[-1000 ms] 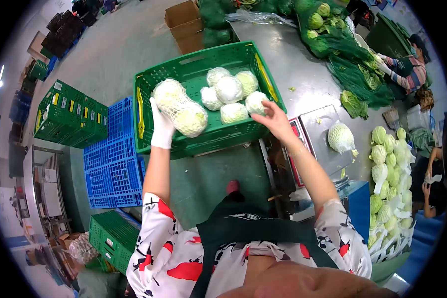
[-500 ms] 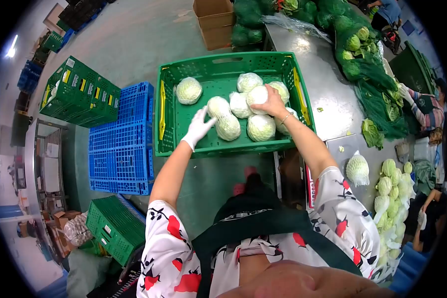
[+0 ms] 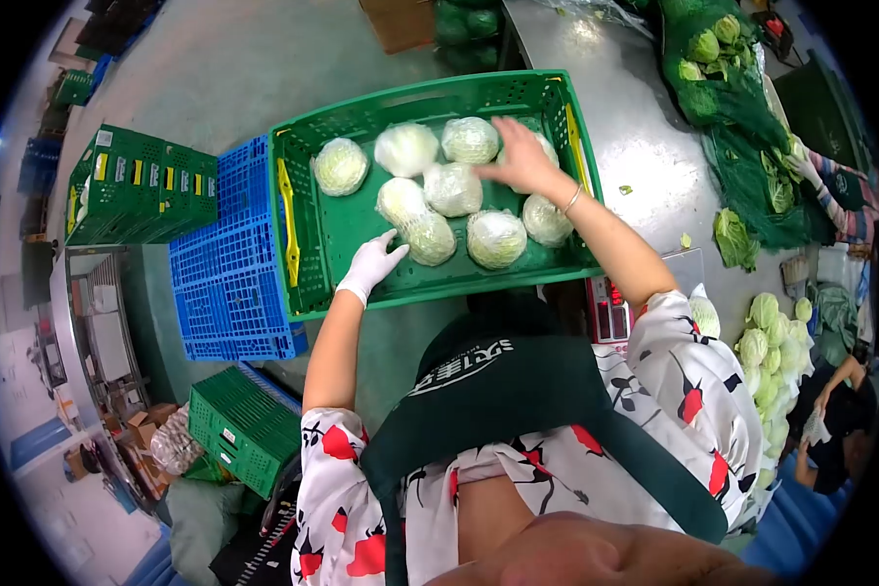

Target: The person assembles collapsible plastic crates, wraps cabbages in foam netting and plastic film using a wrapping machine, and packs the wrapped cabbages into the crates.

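Several net-wrapped cabbages lie spread over the floor of a green crate (image 3: 327, 220). My left hand (image 3: 372, 265), in a white glove, is at the crate's near side with fingers apart, just left of two cabbages (image 3: 417, 223) that touch each other. My bare right hand (image 3: 520, 158) is over the right half, its fingers spread above a middle cabbage (image 3: 453, 189) and beside an upper one (image 3: 471, 141); it partly hides another cabbage behind it. A single cabbage (image 3: 341, 167) sits at the far left inside the crate.
Blue pallets (image 3: 227, 293) and stacked green crates (image 3: 146, 186) are at left. On the right, a metal table (image 3: 645, 146) bears a red scale (image 3: 610, 311), green net bags (image 3: 742, 176) and piled cabbages (image 3: 774, 361). Two other people (image 3: 845, 195) work at the right edge.
My left hand has moved back slightly from the paired cabbages. My right hand has let go of a cabbage and opened. Cabbages that were bunched at the right now lie more spread out.
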Available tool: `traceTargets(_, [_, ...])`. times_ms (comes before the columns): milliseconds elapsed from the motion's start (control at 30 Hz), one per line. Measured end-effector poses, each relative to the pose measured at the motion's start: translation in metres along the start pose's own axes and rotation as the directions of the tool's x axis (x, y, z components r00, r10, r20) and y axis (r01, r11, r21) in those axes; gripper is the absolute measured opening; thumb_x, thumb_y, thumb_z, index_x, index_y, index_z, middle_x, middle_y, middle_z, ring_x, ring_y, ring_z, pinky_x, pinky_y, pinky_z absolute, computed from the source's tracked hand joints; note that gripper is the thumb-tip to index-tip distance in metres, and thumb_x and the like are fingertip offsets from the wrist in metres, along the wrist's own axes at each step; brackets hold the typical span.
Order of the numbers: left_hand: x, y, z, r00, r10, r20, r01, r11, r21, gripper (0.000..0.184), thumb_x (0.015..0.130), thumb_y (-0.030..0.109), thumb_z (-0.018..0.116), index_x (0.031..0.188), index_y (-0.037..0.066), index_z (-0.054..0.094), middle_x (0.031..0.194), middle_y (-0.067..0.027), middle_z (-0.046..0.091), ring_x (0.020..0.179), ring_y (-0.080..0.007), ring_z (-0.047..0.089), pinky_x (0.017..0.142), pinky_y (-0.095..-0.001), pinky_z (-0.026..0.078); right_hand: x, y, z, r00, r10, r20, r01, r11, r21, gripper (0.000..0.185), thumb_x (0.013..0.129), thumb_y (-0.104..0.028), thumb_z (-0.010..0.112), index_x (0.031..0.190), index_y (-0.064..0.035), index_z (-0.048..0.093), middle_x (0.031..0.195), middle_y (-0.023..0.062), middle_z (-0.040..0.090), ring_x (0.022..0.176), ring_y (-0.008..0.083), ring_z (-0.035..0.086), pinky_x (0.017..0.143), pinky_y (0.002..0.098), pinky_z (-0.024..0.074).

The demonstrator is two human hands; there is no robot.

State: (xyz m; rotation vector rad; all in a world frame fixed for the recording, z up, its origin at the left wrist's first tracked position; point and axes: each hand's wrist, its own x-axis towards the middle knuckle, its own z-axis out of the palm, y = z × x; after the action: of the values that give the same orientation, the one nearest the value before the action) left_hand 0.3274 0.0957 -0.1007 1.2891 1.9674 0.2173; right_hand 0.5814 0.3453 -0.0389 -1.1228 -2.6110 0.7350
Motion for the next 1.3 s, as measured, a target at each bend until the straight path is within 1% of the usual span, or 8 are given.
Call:
traceTargets(133, [0.006,-0.007,0.002,0.996,0.01,-0.086,-0.007,0.999,0.04,0.062,0.092,0.046,0.061,0.14,0.007,0.052,0.127,-0.024,0.062,0.116,-0.0371,0.06,0.1,-0.0427,0.047,-0.045,0.023,0.027,0.952,0.195,0.235,-0.094,0.919,-0.383,0.124,0.067,-0.069,0.075,0.154,0.0002,0.022,0.16,0.0277,0.014,0.148,0.0479,0.008,0.114,0.0681,0.01])
traceTargets(467, [0.002,-0.01,-0.002,0.98,-0.046,-0.191,0.055,0.998,0.039,0.059,0.092,0.042,0.062,0.137,0.005,0.054,0.123,-0.0235,0.064,0.114,-0.0374,0.061,0.099,-0.0431,0.048,-0.036,0.009,0.059,0.989,-0.079,0.122,0.141,0.738,-0.66,0.086,0.086,-0.046,0.065,0.151,-0.0021,0.031,0.158,0.0243,0.023,0.148,0.0427,0.015,0.118,0.0588,0.0143])
traceTargets(633, [-0.009,0.011,-0.025,0.895,0.004,-0.445,-0.099,0.977,-0.189,0.045,0.093,0.023,0.064,0.132,0.003,0.057,0.116,-0.0193,0.068,0.107,-0.0338,0.066,0.096,-0.0389,0.049,-0.042,-0.002,0.094,0.922,-0.34,0.184,0.351,0.936,-0.029,0.08,0.087,-0.037,0.067,0.15,-0.0017,0.031,0.157,0.0222,0.028,0.148,0.0393,0.02,0.119,0.0548,0.0198])
traceTargets(733, [-0.023,0.01,-0.058,0.71,0.099,-0.697,-0.205,0.976,-0.07,0.042,0.093,0.017,0.064,0.132,0.005,0.058,0.124,-0.0176,0.065,0.115,-0.0321,0.062,0.101,-0.0403,0.046,-0.033,-0.003,0.07,0.89,-0.345,0.297,0.397,0.908,-0.136,0.076,0.088,-0.037,0.067,0.148,-0.0022,0.036,0.155,0.023,0.03,0.147,0.0406,0.021,0.118,0.054,0.0232])
traceTargets(900, [-0.045,-0.016,-0.125,0.396,-0.02,-0.918,0.086,0.996,0.016,0.051,0.092,0.015,0.063,0.14,0.0,0.049,0.137,-0.0207,0.054,0.128,-0.0348,0.05,0.112,-0.0434,0.034,-0.044,0.021,-0.02,0.925,-0.18,-0.334,0.14,0.98,-0.138,0.058,0.083,-0.023,0.072,0.132,0.0002,0.051,0.146,0.0284,0.04,0.134,0.0471,0.038,0.112,0.0535,0.0309])
traceTargets(1000, [-0.032,-0.068,-0.127,0.42,-0.199,-0.885,0.132,0.979,-0.158,0.056,0.093,0.021,0.066,0.141,-0.001,0.048,0.133,-0.0221,0.056,0.122,-0.0316,0.055,0.107,-0.0416,0.04,-0.07,0.053,-0.046,0.858,0.125,-0.499,-0.249,0.95,-0.19,0.073,0.085,-0.027,0.072,0.143,0.0025,0.039,0.148,0.0331,0.032,0.135,0.0494,0.034,0.112,0.0537,0.0293])
traceTargets(1067, [-0.014,-0.099,-0.119,0.68,-0.462,-0.57,-0.124,0.693,-0.71,0.052,0.097,0.028,0.065,0.138,0.0,0.052,0.11,-0.0085,0.068,0.088,-0.0127,0.064,0.079,-0.0252,0.051,-0.092,0.094,-0.035,0.81,0.39,-0.438,-0.411,0.91,0.05,0.064,0.089,-0.033,0.071,0.133,0.0055,0.046,0.13,0.0277,0.049,0.117,0.0381,0.05,0.101,0.047,0.0404])
traceTargets(1300, [-0.003,-0.075,-0.132,0.699,-0.58,-0.418,0.15,0.691,-0.707,0.034,0.092,0.037,0.068,0.102,0.005,0.069,0.069,0.0016,0.061,0.053,-0.0051,0.051,0.049,-0.023,0.041,-0.079,0.11,-0.022,0.711,0.701,-0.057,-0.527,0.585,0.616,0.034,0.094,-0.033,0.068,0.085,-0.0014,0.06,0.063,-0.001,0.052,0.055,0.0094,0.045,0.051,0.0278,0.0365])
